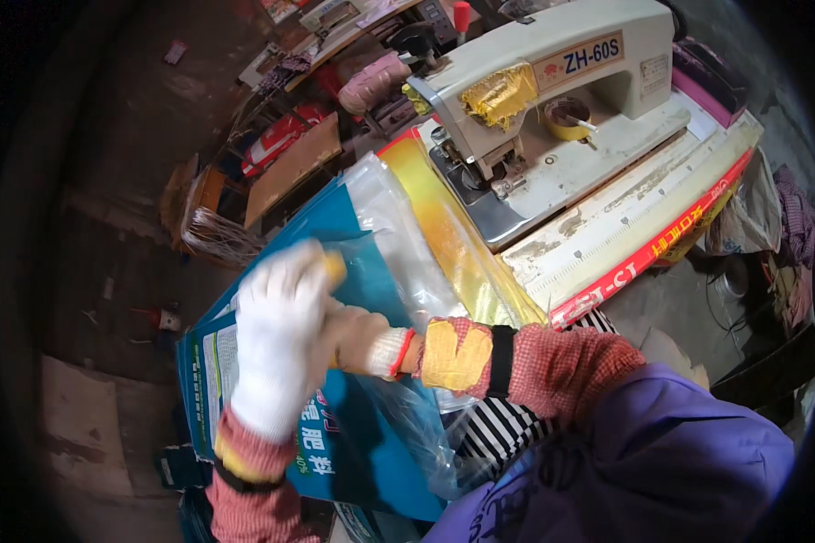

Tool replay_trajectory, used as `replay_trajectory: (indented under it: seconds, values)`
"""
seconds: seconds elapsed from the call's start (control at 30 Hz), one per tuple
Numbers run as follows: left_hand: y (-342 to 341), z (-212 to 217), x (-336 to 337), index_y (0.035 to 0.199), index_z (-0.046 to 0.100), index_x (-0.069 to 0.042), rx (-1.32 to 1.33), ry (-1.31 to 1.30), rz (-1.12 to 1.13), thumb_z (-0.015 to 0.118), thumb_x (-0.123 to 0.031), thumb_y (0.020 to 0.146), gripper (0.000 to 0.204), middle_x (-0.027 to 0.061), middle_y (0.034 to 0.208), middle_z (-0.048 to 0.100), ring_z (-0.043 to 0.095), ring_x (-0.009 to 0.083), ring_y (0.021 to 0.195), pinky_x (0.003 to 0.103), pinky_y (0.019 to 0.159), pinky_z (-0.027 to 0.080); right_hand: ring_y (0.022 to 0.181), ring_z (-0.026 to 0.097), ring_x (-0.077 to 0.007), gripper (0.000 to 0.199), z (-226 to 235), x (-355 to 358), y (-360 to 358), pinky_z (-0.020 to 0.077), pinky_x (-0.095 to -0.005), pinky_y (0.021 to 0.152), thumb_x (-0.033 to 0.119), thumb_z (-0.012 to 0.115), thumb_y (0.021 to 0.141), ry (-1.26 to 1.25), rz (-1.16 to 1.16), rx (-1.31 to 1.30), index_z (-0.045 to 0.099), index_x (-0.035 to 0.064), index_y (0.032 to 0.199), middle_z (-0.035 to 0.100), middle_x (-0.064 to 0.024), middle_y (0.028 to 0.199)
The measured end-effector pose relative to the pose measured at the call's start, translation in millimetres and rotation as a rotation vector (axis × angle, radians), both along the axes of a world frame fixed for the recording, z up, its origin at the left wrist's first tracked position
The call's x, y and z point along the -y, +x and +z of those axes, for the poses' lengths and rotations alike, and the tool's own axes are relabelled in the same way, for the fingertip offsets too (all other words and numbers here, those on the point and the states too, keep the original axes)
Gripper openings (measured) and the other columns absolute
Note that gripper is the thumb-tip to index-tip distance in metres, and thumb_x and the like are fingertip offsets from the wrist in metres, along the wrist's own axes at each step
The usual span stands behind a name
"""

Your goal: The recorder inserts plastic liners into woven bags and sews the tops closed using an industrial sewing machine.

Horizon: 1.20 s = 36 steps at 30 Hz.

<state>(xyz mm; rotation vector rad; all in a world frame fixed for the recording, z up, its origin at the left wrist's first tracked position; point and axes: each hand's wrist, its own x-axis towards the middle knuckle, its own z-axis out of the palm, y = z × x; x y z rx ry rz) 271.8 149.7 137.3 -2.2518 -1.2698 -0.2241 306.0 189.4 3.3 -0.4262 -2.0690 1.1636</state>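
My left hand (281, 335), in a white knit glove, is raised over a stack of blue-green printed bags (335, 452). Motion smears its fingers, and a small yellow patch shows beside them; I cannot tell what that is. My right hand (364, 339), in a paler glove with a red-edged cuff, reaches in from the right and meets the left one. Its fingers are hidden behind the left hand, so any grip is out of sight. Clear plastic liner (394, 244) sticks out of the bags along their right edge, beside a shiny yellow sheet (453, 235).
A white sewing machine (552, 81) stands on a worn worktable (598, 244) at the upper right. A yellow tape roll (569, 119) lies on its bed. Behind are a pink thread cone (374, 83) and a wooden board (292, 172). Striped cloth (498, 439) is near my lap.
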Motion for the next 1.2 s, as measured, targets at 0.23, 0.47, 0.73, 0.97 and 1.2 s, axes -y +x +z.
replay_trajectory:
  seconds: [0.23, 0.47, 0.73, 0.97, 1.2]
  values:
    - [-14, -64, -44, 0.079, 0.057, -0.007, -0.290, -0.475, 0.104, 0.054, -0.005, 0.071, 0.009, 0.0106, 0.081, 0.057, 0.058, 0.0295, 0.076, 0.038, 0.063, 0.048, 0.087, 0.062, -0.0305, 0.035, -19, 1, 21, 0.0487, -0.0397, 0.072, 0.037, 0.055, 0.079, 0.238, 0.321, 0.210, 0.063, 0.0090, 0.097, 0.063, -0.0183, 0.095]
    - [-34, -11, -55, 0.124, 0.048, -0.009, -0.286, -0.172, 0.858, 0.056, -0.009, 0.080, 0.045, 0.0139, 0.075, 0.062, 0.063, 0.0266, 0.070, 0.035, 0.060, 0.050, 0.091, 0.058, -0.0404, 0.056, -34, -13, 12, 0.0455, -0.0426, 0.080, 0.046, 0.048, 0.083, -0.268, 0.210, 0.217, 0.052, 0.0047, 0.120, 0.061, -0.0251, 0.097]
    - [-33, 40, -156, 0.080, 0.061, -0.007, -0.874, 0.379, 0.513, 0.053, -0.011, 0.079, 0.009, 0.0063, 0.080, 0.059, 0.058, 0.0218, 0.076, 0.032, 0.071, 0.046, 0.075, 0.064, -0.0313, 0.019, -61, 87, 16, 0.0512, -0.0377, 0.068, 0.014, 0.054, 0.074, 0.430, 0.627, 0.528, 0.069, 0.0036, 0.079, 0.066, -0.0160, 0.076]
    - [3, 40, -193, 0.096, 0.060, -0.010, -0.607, 0.081, 0.780, 0.041, -0.013, 0.088, 0.021, 0.0129, 0.093, 0.064, 0.064, 0.0321, 0.086, 0.041, 0.071, 0.053, 0.076, 0.063, -0.0276, 0.018, -78, 50, 152, 0.0506, -0.0383, 0.065, 0.015, 0.055, 0.076, 0.136, 0.208, 0.703, 0.066, 0.0060, 0.088, 0.065, -0.0122, 0.087]
    - [0, 42, -190, 0.095, 0.058, -0.010, -0.689, 0.038, 0.651, 0.045, -0.007, 0.084, 0.018, 0.0133, 0.092, 0.063, 0.064, 0.0307, 0.084, 0.040, 0.069, 0.052, 0.095, 0.056, -0.0301, 0.043, -50, 12, 212, 0.0448, -0.0374, 0.082, 0.027, 0.063, 0.077, -0.005, -0.569, 0.244, 0.050, 0.0080, 0.114, 0.056, -0.0146, 0.104]
